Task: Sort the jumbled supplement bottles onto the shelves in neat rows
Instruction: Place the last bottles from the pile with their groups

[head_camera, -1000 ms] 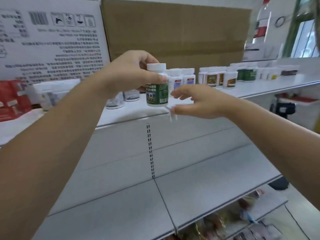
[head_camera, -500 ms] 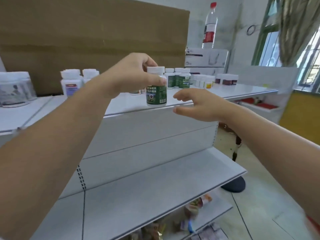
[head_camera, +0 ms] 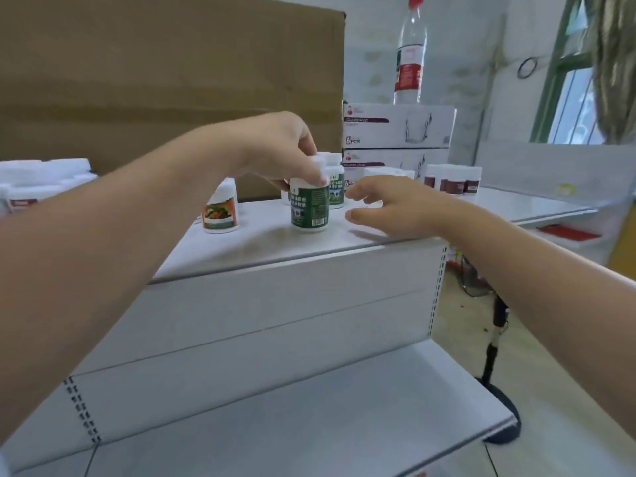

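Note:
My left hand (head_camera: 278, 149) grips the white cap of a green-labelled supplement bottle (head_camera: 309, 210), which stands upright on the white top shelf (head_camera: 261, 246). Right behind it is another green-labelled bottle (head_camera: 336, 191). To its left stands a bottle with an orange label (head_camera: 221, 211), apart from the others. My right hand (head_camera: 392, 204) hovers just right of the held bottle with fingers spread and nothing in it. Several dark-red-labelled bottles (head_camera: 454, 180) stand in a row further right.
A big brown cardboard box (head_camera: 172, 80) rises behind the shelf. White cartons (head_camera: 399, 127) are stacked at the back with a water bottle (head_camera: 409, 53) on top. More white bottles (head_camera: 38, 182) sit at far left. A bare lower shelf (head_camera: 309, 425) lies below.
The view has swung right along the shelf. My left hand has lowered the green-labelled bottle from the air onto the top shelf, in front of another green bottle. My right hand stays beside it.

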{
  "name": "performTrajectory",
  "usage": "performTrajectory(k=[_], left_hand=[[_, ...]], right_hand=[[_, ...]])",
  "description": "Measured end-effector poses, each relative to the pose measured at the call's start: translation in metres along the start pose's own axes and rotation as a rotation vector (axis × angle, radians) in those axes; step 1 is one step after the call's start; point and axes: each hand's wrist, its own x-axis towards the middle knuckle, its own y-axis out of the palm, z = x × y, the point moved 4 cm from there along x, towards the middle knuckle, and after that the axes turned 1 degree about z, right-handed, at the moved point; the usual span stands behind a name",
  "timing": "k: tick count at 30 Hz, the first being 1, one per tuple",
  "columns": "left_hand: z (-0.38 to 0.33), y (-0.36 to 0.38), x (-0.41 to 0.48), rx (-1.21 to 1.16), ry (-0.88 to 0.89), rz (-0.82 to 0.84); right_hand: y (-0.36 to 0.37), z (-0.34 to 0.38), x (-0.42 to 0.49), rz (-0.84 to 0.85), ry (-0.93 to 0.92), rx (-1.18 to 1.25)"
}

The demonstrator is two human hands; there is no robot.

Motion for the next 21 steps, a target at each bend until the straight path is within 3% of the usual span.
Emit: performTrajectory(k=[12,21], left_hand=[[0.011,0.010,0.047,-0.025,-0.226,-0.141],[0.016,0.018,0.064,-0.021,-0.323,-0.281]], right_hand=[[0.012,-0.022,0.034,0.133,-0.224,0.000],[0.025,-0.028,0.038,0.235,-0.257,-0.008]])
